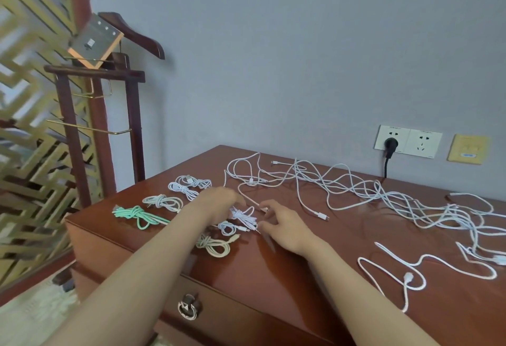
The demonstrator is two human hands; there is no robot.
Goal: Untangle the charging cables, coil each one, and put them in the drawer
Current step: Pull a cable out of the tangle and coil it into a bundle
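Several coiled cables lie on the left part of the brown desk top (315, 271): a green coil (137, 215), a grey coil (163, 201), white coils (189, 185) and a cream coil (215, 245). My left hand (219, 203) grips a white coiled cable (243, 217) just above the desk. My right hand (284, 226) hovers beside that coil with fingers spread, fingertips near its loose end. A big tangle of white cables (356, 189) spreads over the back and right of the desk. The drawer (219, 307), with a ring handle (189, 308), is shut.
A loose white cable (410, 266) lies near the desk's front right. Wall sockets (408, 141) hold a black plug. A wooden valet stand (95, 99) and a gold lattice screen (27, 126) stand left of the desk.
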